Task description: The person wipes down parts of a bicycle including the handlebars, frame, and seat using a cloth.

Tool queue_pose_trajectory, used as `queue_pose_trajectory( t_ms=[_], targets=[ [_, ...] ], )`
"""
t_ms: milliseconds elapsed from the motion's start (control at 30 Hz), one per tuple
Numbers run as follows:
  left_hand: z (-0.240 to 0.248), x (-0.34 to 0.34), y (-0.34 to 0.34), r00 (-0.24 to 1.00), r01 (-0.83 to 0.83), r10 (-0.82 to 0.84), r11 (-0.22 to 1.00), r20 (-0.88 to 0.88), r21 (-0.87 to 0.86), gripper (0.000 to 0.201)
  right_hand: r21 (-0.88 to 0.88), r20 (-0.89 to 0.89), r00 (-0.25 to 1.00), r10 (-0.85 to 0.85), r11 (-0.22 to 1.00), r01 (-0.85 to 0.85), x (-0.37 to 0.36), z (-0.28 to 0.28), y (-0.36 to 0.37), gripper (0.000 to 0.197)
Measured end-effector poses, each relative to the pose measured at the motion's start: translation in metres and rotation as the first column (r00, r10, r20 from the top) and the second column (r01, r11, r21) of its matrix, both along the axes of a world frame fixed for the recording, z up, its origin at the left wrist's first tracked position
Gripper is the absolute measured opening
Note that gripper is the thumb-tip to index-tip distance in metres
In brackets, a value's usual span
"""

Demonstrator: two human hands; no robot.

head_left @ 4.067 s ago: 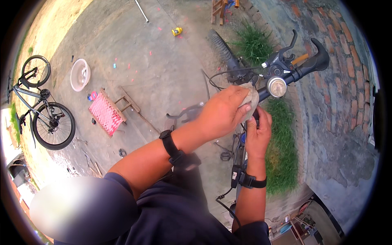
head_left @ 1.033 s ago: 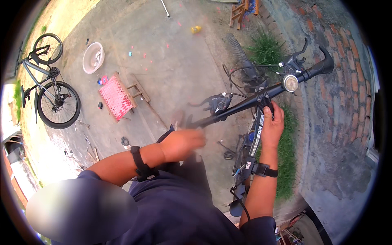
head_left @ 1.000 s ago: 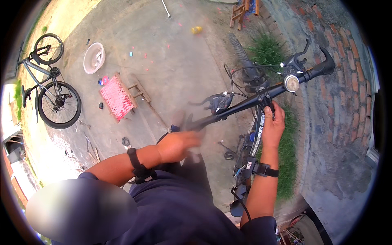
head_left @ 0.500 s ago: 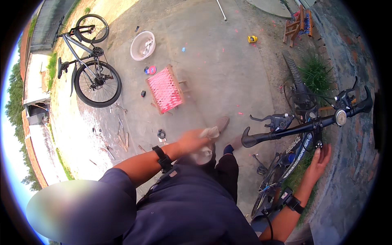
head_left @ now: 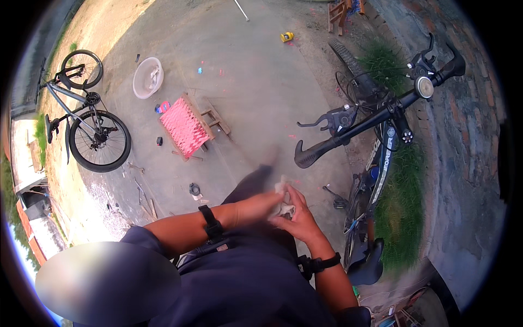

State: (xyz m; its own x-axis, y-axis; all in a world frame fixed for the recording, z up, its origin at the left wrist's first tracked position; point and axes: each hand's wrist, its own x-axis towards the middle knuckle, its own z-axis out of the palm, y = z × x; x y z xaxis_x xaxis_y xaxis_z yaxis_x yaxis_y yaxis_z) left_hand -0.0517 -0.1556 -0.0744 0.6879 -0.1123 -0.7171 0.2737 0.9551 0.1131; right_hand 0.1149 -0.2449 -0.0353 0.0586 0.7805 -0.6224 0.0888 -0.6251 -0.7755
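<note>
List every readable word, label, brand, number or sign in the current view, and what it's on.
Near bicycle's frame tube: large lettering, partly legible; wording withheld.
Bell: nothing clear enough to read.
Brake lever unit, left: any marks too small to read.
Yellow item on the ground: too small to read.
Pale patch by the left wrist strap: too small.
Cloth: no text visible; partly covered.

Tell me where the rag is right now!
In the head view, the pale rag is just right of and below the middle, between the left hand and the right hand, near the dark shirt.
</note>
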Motion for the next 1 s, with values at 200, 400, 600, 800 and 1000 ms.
queue_pose_trajectory(
  t_ms=[200,400,600,800,1000],
  targets=[
    [0.01,-0.04,-0.038,0.989,0.108,-0.102,0.993,-0.112,0.049,0.064,-0.159,-0.106,0.994,-0.03,0.987,0.013,0.001,-0.032,-0.065,0.06],
    [-0.037,-0.133,-0.031,0.854,-0.024,0.214,0.927,-0.474,0.375,0.058,-0.354,-0.104,0.942,-0.32,0.897,0.266,0.007,-0.05,-0.14,0.054],
    [-0.08,-0.251,0.005,0.642,0.093,0.324,0.867,-0.695,0.49,0.06,-0.511,-0.04,0.855,-0.518,0.745,0.428,-0.014,-0.067,-0.16,0.053],
    [-0.155,-0.33,0.055,0.563,0.17,0.332,0.85,-0.757,0.498,0.076,-0.538,0.004,0.775,-0.632,0.652,0.534,-0.076,-0.105,-0.122,0.051],
    [-0.264,-0.375,0.094,0.492,0.116,0.379,0.864,-0.784,0.49,0.093,-0.572,-0.024,0.786,-0.618,0.653,0.496,-0.147,-0.162,-0.089,0.051]
  ],
)
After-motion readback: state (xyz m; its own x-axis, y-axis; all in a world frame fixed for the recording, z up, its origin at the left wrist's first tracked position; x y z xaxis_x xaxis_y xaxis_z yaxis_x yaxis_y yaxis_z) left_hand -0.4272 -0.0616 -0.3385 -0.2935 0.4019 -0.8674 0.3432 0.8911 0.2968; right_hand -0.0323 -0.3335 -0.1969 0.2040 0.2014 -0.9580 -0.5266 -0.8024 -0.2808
